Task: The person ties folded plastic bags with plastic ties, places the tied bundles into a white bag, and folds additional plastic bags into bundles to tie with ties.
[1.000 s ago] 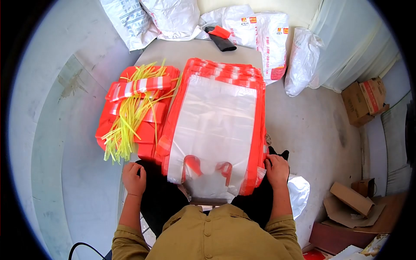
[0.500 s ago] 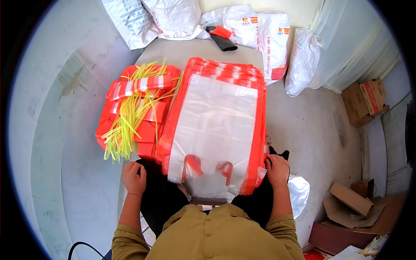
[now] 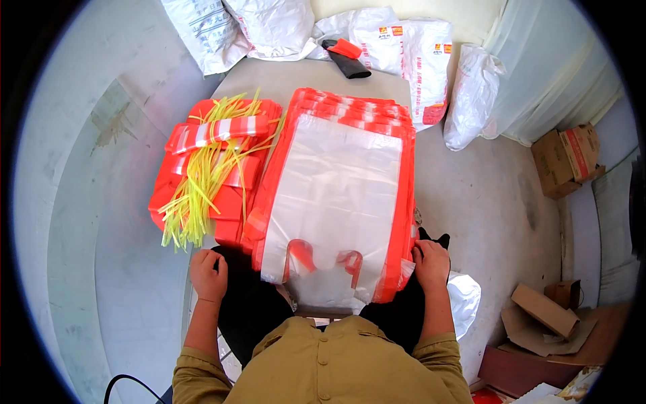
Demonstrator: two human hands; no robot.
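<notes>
Stacked plastic bags point(image 3: 336, 178) occupy the centre of the frame, in the head view. The stack lies flat on a grey tabletop point(image 3: 252, 79); each visible edge is red, and the uppermost bag shows a clear panel with two curved handle cut-outs at its lower end. Layered red-and-white edges fan out along the top of the stack.

Left hand point(image 3: 209, 275): located left of lower centre, beside the black trousers point(image 3: 249, 296). Fingers are loosely curled; the palm is hidden, so full closure cannot be told. Right hand point(image 3: 431, 264): located right of lower centre, next to the lower right edge of the stack. Fingers are bent; contact with the bags, or a pinch on them, cannot be told.

Folded red bundles point(image 3: 232, 227) sit left of centre, immediately beside the stack. Yellow ties point(image 3: 192, 209) lie loose across them. A black-and-red item point(image 3: 350, 66) rests at upper centre, near white sacks point(image 3: 276, 28). A cardboard box point(image 3: 560, 165) stands at the right; opened cartons point(image 3: 546, 330) lie at lower right.
</notes>
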